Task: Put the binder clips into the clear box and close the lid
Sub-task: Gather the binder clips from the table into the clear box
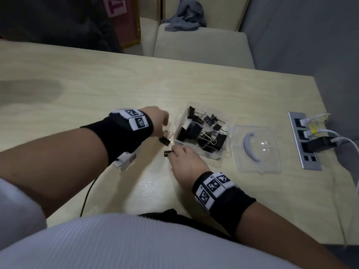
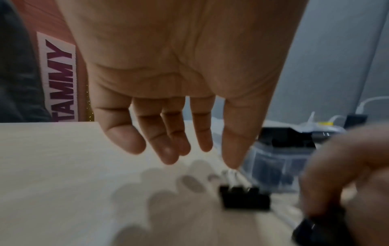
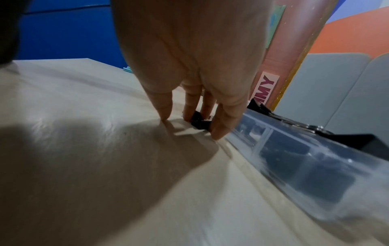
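Note:
The clear box (image 1: 210,154) stands open mid-table and holds several black binder clips (image 1: 196,131). Its clear lid (image 1: 258,148) lies flat just right of it. Two more clips lie on the table left of the box. My left hand (image 1: 162,124) hovers over the farther clip (image 1: 164,141) with its fingers relaxed; in the left wrist view the thumb tip of that hand (image 2: 189,149) touches the wire handles of that clip (image 2: 245,198). My right hand (image 1: 173,153) pinches the nearer clip (image 1: 167,153) against the table, and the right wrist view shows this clip (image 3: 199,124) between the fingers (image 3: 220,129), beside the box wall (image 3: 294,149).
A metal socket strip (image 1: 305,140) with white cables and a black adapter (image 1: 322,144) is set into the table at the right. A black cable (image 1: 87,197) runs off the near edge. Cream chairs (image 1: 202,47), one with a grey cloth (image 1: 186,16), stand beyond the far edge.

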`<state>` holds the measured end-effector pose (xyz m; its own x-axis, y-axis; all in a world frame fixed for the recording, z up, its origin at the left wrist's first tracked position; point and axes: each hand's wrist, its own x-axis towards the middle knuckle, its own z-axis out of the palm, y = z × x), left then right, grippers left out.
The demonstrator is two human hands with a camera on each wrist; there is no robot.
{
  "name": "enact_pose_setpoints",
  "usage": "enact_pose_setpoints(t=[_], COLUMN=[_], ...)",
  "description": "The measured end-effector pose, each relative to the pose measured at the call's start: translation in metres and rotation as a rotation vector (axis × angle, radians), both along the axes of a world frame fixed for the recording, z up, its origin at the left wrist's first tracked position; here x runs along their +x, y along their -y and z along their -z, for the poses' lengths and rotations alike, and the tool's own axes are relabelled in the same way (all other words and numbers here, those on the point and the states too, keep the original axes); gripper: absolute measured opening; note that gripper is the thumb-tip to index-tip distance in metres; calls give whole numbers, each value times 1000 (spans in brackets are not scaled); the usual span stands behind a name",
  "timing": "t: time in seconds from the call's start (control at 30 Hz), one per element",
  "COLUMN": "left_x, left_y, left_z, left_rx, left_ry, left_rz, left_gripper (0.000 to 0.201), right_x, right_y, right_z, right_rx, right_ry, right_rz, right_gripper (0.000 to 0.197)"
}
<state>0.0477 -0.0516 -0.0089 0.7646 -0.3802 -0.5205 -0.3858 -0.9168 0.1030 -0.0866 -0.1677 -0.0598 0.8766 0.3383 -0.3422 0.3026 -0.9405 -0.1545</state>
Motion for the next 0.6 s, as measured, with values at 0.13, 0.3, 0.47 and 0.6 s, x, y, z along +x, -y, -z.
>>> enact_pose_setpoints(t=[0.13,0.3,0.47,0.6], left_x=[-14,-18,-21,-28], left_y=[-10,-8,-3,1], left_z=[25,31,29,33], left_rx=[40,24,-25,-73], left_ry=[3,53,-58,-113], left_rz=[52,78,52,30], left_gripper=[27,25,49,56], right_x=[-7,-10,-14,-14], right_y=[8,12,13,20], right_z=[-4,-7,-4,-5], right_rx=[83,121,98,143], right_ry=[-45,-99,-130,-96], right_rz=[98,160,202,232], right_gripper=[31,38,35,26])
